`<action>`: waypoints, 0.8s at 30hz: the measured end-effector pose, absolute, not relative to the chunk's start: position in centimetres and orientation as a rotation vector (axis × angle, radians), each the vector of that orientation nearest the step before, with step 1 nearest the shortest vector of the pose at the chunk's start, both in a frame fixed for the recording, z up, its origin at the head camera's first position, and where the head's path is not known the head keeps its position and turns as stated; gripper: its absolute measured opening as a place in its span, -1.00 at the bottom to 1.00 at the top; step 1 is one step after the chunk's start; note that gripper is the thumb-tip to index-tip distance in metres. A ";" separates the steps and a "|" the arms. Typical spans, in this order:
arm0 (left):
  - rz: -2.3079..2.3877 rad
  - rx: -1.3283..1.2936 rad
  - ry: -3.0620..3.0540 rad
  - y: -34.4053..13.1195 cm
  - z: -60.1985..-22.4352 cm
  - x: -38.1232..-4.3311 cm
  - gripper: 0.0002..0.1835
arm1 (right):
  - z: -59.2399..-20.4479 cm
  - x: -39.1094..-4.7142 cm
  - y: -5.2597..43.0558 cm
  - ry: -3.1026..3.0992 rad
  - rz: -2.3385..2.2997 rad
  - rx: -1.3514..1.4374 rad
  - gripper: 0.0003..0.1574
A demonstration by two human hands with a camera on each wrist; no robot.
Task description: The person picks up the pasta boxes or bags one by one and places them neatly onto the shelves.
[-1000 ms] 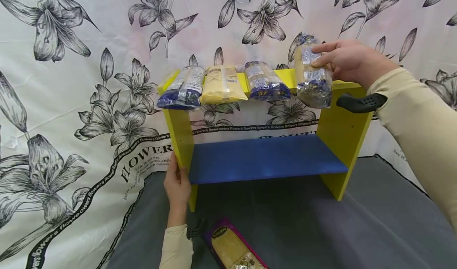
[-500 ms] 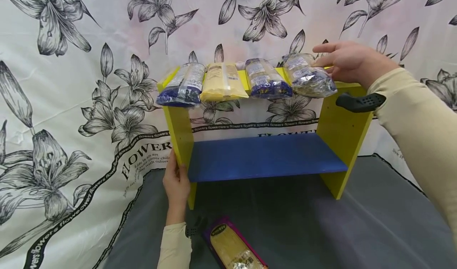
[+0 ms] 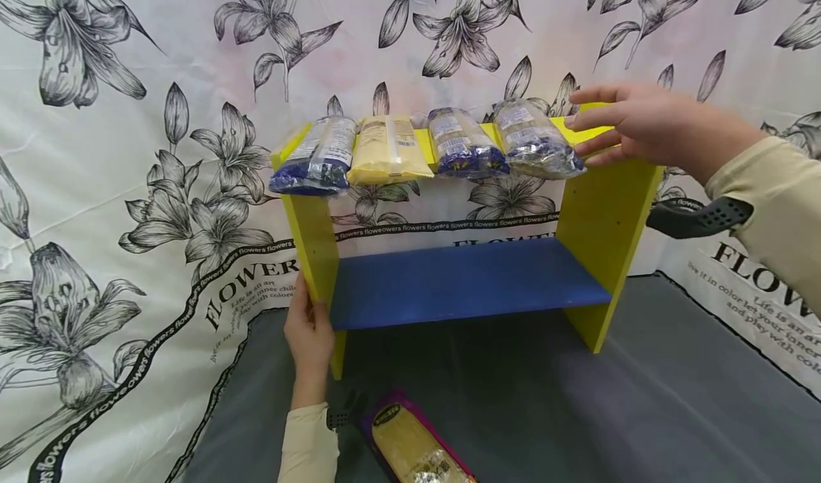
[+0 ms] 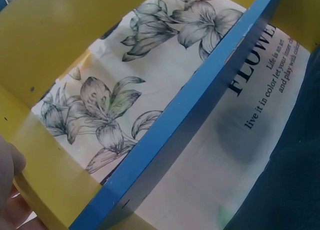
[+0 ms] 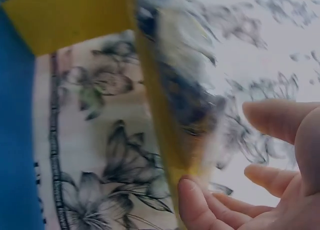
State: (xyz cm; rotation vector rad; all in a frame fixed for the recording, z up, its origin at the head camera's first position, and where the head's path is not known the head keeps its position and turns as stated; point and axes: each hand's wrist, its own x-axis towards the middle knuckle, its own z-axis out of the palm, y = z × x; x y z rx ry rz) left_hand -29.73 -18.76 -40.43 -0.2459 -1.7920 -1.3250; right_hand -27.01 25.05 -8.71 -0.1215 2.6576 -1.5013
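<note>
A small yellow shelf unit point(image 3: 314, 248) with a blue board point(image 3: 468, 280) stands on the grey surface. My left hand point(image 3: 310, 348) grips the edge of its left side panel, with the thumb showing in the left wrist view. On the yellow top lie a blue-and-clear bag point(image 3: 317, 155), a pale yellow bag point(image 3: 391, 148), and a second blue-and-clear bag point(image 3: 465, 144). Rightmost is a clear bag with blue print point(image 3: 532, 141), its contents tan. Just right of it, my right hand point(image 3: 654, 127) hovers with fingers spread, holding nothing.
A purple-edged pack with tan contents point(image 3: 413, 437) lies on the grey surface in front of the unit. Behind hangs a white cloth point(image 3: 359, 55) with black flower drawings. Part of the yellow top point(image 3: 593, 130) shows right of the last bag.
The rightmost bag went from standing tilted in my right hand to lying on the top board. My right hand let go and drew away rightward. The left hand keeps its grip.
</note>
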 end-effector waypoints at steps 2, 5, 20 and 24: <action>-1.325 -0.236 -1.804 -18.8 -40.4 -29.6 -0.34 | -9.5 -26.0 24.6 2.665 -1.496 -0.146 0.01; -1.329 -0.232 -1.811 -18.8 -40.4 -29.5 -0.35 | -10.9 -24.6 23.8 2.689 -1.516 -0.187 -0.02; -1.333 -0.217 -1.815 -18.7 -40.3 -29.0 -0.37 | -12.3 -22.8 22.5 2.757 -1.479 -0.256 -0.13; -1.336 -0.232 -1.810 -18.5 -40.1 -29.0 -0.36 | -12.2 -23.1 23.4 2.756 -1.471 -0.269 -0.15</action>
